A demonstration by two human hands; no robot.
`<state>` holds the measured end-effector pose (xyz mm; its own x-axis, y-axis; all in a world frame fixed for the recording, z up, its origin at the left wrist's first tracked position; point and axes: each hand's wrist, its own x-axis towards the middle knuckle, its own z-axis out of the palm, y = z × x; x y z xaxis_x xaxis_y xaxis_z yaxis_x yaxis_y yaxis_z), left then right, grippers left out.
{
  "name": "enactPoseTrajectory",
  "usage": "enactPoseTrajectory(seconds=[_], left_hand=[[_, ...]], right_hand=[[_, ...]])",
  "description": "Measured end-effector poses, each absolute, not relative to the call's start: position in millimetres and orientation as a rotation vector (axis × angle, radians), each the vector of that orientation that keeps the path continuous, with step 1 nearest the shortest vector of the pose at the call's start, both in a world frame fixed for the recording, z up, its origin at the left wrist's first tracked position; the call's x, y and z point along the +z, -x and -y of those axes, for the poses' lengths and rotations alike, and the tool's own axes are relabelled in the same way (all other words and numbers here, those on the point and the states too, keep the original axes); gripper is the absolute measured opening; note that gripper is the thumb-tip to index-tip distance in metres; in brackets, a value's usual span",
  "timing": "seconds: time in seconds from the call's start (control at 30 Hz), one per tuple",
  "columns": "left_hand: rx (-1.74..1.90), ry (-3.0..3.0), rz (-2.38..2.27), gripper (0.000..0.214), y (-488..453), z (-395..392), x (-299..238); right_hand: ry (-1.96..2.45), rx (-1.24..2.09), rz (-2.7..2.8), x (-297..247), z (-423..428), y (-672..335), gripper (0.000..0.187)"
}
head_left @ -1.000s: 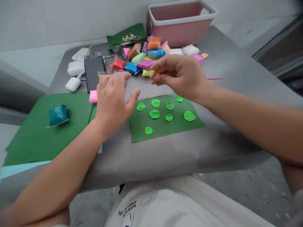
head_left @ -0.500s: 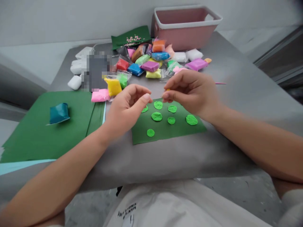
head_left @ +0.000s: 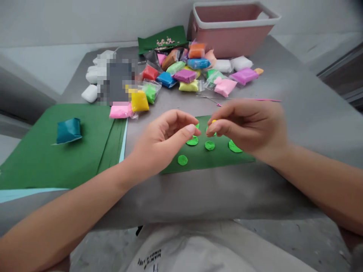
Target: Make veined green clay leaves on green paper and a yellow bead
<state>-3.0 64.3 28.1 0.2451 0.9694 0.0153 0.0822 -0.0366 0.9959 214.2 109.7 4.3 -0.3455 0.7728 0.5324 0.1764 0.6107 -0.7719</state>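
Observation:
My right hand (head_left: 251, 128) is closed in a pinch on a small bit of yellow clay (head_left: 214, 121), mostly hidden by the fingertips. Facing it, a short gap away, my left hand (head_left: 160, 143) has its thumb and fingertips drawn together; whatever they hold, if anything, does not show. Both hands hover over a dark green card (head_left: 218, 160). Several flattened bright green clay discs lie on that card, among them a small disc (head_left: 182, 160) near its front edge and a larger disc (head_left: 235, 146) partly under my right hand.
Several bagged clay packs, including a yellow pack (head_left: 140, 101), lie across the grey table (head_left: 181, 204). A pink tool (head_left: 263, 100) rests beyond my right hand. Green sheets (head_left: 36, 158) bear a teal pack (head_left: 69, 131) at left. A pink bin (head_left: 227, 39) stands behind.
Both hands have come lower and nearer to me, over the card, covering more of the discs. The yellow bit stays in my right hand. The view has shifted slightly.

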Motion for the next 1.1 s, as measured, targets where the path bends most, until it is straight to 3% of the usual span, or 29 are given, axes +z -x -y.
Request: enactPoseTrajectory(seconds=[0.13,0.23,0.37,0.63,1.1], left_hand=[[1.002,-1.261,-0.994,0.012,2,-63,26],[0.998,-1.146,-0.978,0.020,2,-63,24],[0.975,-1.071,-0.943,0.028,1,-62,22],[0.954,-1.002,-0.897,0.055,-1,-58,24],[0.909,-0.933,-0.865,0.057,1,-60,24]], right_hand=[[0.732,0.575,1.942,5,-106,-218,0.012],[0.711,0.464,2.033,7,-104,-219,0.018],[0.562,0.358,2.046,8,-102,-217,0.004],[0.533,0.287,2.074,10,-98,-218,0.019],[0.559,0.356,2.082,16,-91,-218,0.019]])
